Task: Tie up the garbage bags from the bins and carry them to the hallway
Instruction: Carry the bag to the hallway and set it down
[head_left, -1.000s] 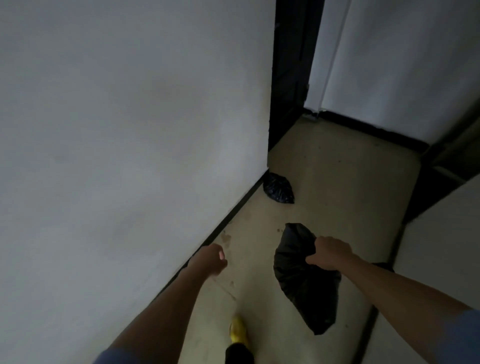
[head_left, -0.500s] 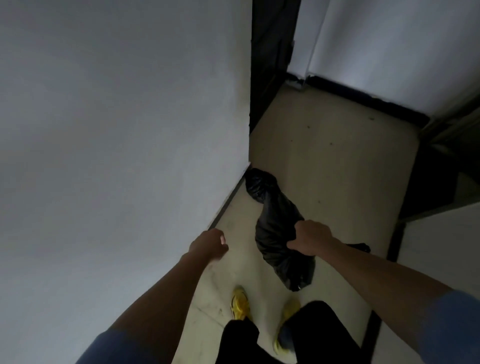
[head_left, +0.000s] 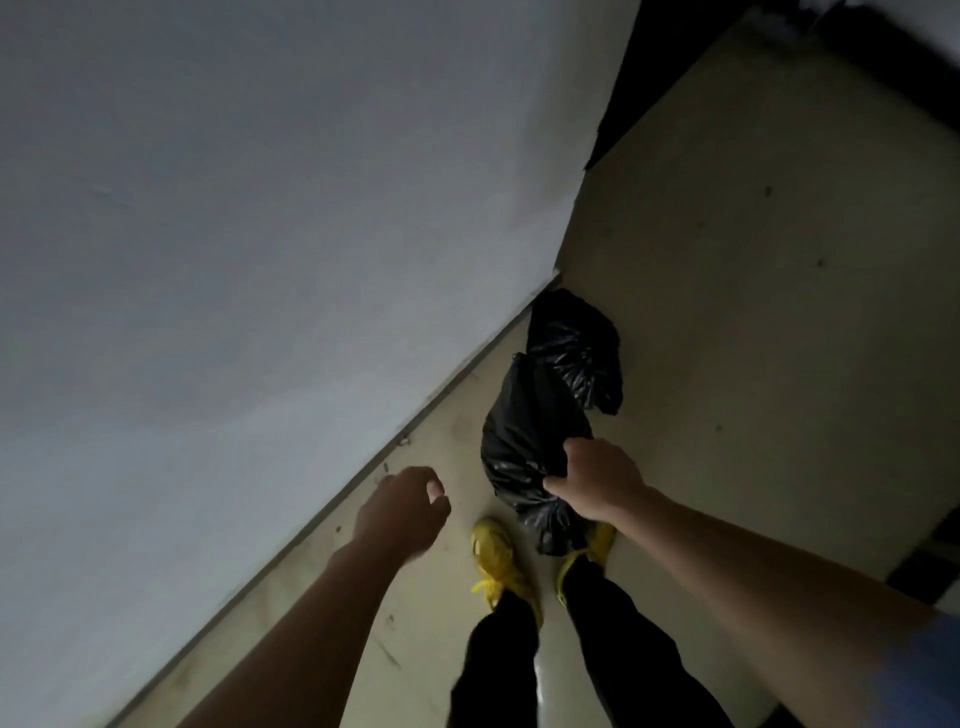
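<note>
**Right hand (head_left: 597, 480) on the carried bag (head_left: 524, 441), floor bag (head_left: 576, 348) just ahead**

Head view, the only 1 on offer. Right hand curled over the carried bag, fingers closed into crumpled black plastic, bunched neck poking out below the wrist toward the yellow shoes (head_left: 493, 556). Left hand (head_left: 405, 512) off to the side near the wall (head_left: 260, 260), fingers loosely curled, holding nothing, apart from both bags.

Floor bag lying at the foot of the wall by its corner, ahead of the right hand and slightly toward the wall side. Long axis of the carried bag running forward from the grip, straight at the floor bag. Far end overlapping it in the frame; contact impossible to tell. Right hand plainly the nearer of the 2 to that spot.

Judged from this: carry close to finished, next a lowering onto the pale floor (head_left: 727, 312) just beside the floor bag, then a release.

No brand, label or readable writing on plastic, shoes or wall. Dim light throughout.
</note>
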